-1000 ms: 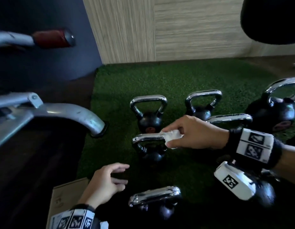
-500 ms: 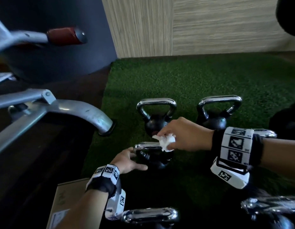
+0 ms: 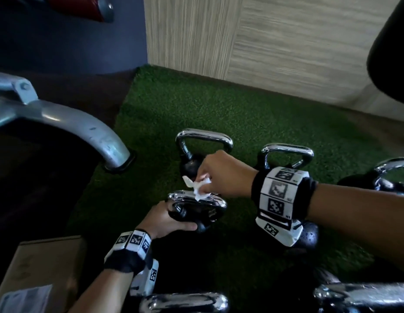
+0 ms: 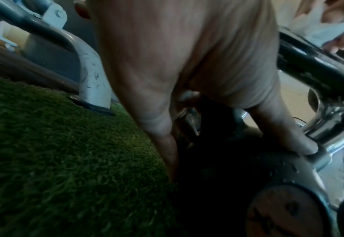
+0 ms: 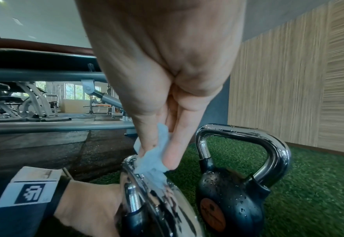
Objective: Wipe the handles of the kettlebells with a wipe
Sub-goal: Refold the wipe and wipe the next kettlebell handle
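A: Which step is in hand?

B: Wiping a handle, I'd judge. The right hand (image 3: 221, 175) pinches a crumpled white wipe (image 3: 199, 187) between thumb and fingers (image 5: 172, 154) and presses it onto the chrome handle (image 3: 196, 198) of the near kettlebell (image 3: 196, 215), toward the handle's left end.

A: And the left hand (image 3: 167, 220)?

B: It is curled round the kettlebell's black body from the left; in the left wrist view a fingertip rests at the foot of the handle. It looks to be steadying the weight.

A: Where does the kettlebell sit?

B: On the green turf (image 3: 219, 109), at the left of the group, just in front of another kettlebell (image 3: 196, 154) and near the grey frame leg (image 3: 101, 141). Whether its base is flat or tipped I cannot tell.

A: How does the handle lie?

B: Its top bar runs left to right across the head view, the loop seeming to lean toward the person.

A: The next move?

B: Likely a drag of the wipe along the bar to its right end and down the side legs, the left hand bracing. Droplets show on the chrome, so firm contact matters
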### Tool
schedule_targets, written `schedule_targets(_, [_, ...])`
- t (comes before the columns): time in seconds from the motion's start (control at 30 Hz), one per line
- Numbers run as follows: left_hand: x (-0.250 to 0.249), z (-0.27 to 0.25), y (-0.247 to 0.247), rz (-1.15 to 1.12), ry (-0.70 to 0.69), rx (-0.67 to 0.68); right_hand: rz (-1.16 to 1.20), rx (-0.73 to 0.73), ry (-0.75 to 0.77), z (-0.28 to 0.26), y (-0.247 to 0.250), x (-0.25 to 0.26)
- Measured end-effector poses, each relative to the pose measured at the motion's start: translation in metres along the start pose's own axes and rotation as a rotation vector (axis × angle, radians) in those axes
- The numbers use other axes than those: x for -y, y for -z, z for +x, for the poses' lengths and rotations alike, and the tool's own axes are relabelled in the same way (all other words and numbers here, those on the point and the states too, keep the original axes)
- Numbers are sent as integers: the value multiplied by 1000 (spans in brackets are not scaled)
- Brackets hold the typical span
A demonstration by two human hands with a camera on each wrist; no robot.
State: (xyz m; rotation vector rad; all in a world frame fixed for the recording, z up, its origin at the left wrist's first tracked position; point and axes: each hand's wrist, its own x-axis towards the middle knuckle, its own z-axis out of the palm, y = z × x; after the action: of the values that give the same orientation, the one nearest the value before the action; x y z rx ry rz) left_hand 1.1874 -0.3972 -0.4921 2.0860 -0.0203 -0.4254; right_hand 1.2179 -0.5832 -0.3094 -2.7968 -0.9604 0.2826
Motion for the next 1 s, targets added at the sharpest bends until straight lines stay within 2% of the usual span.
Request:
schedule_targets(0.1, [5, 10, -1, 26, -7, 3, -3, 43, -46, 8, -5, 1])
schedule_targets(0.27, [8, 18, 5, -8, 0, 61, 8, -14, -102, 0, -15, -14])
schedule_targets(0.53, [23, 14, 0, -71, -18, 11, 13, -44, -135, -10, -19, -20])
schedule_targets(0.77, [26, 17, 0, -42, 30, -14, -82, 73, -279, -28, -29, -34])
schedule_targets(1.0, [24, 13, 1, -37, 64, -16, 81, 127, -334, -20, -42, -51])
